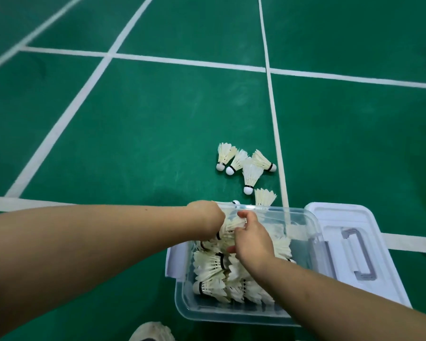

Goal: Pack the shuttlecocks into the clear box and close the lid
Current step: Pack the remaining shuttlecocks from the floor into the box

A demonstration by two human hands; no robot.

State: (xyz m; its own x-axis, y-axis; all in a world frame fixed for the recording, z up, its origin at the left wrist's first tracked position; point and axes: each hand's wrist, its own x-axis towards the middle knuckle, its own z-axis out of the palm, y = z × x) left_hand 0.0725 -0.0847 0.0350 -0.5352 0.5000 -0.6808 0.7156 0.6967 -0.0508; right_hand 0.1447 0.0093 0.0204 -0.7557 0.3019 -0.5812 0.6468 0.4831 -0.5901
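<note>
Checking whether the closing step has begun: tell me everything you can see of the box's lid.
The lid is off and lies flat, top side up, on the green court floor, right beside the clear box on its right side. It looks like whitish plastic, rectangular, with rounded corners and a raised rim. A grey handle lies folded flat in a recess. The lid covers part of a white court line. Nothing rests on it.

Bare forearms (84, 242) — one off-white shoe (153, 331) toe.
</note>
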